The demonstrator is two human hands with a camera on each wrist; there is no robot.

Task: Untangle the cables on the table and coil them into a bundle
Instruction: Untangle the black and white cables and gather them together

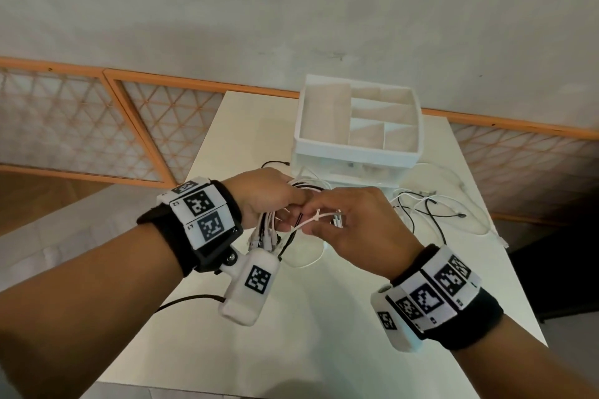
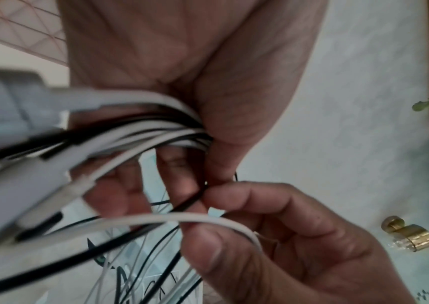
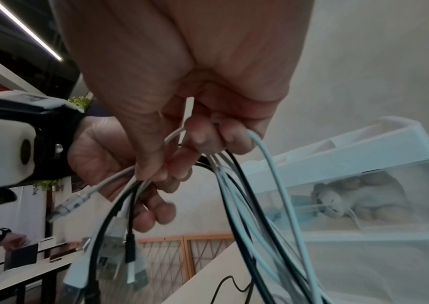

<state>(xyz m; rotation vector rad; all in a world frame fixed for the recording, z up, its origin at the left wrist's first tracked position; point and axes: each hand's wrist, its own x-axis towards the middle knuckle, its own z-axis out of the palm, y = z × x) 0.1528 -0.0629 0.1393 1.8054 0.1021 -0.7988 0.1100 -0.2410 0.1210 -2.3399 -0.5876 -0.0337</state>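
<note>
Both hands are up above the white desk, close together, backs up. The left hand is curled round a bunch of white and black cables; their plug ends hang down under it. The right hand touches the left hand and pinches one white cable between thumb and fingers. More loose cables lie on the desk to the right, near a white box with open parts on top

A white compartmented organizer stands, seemingly empty.
</note>
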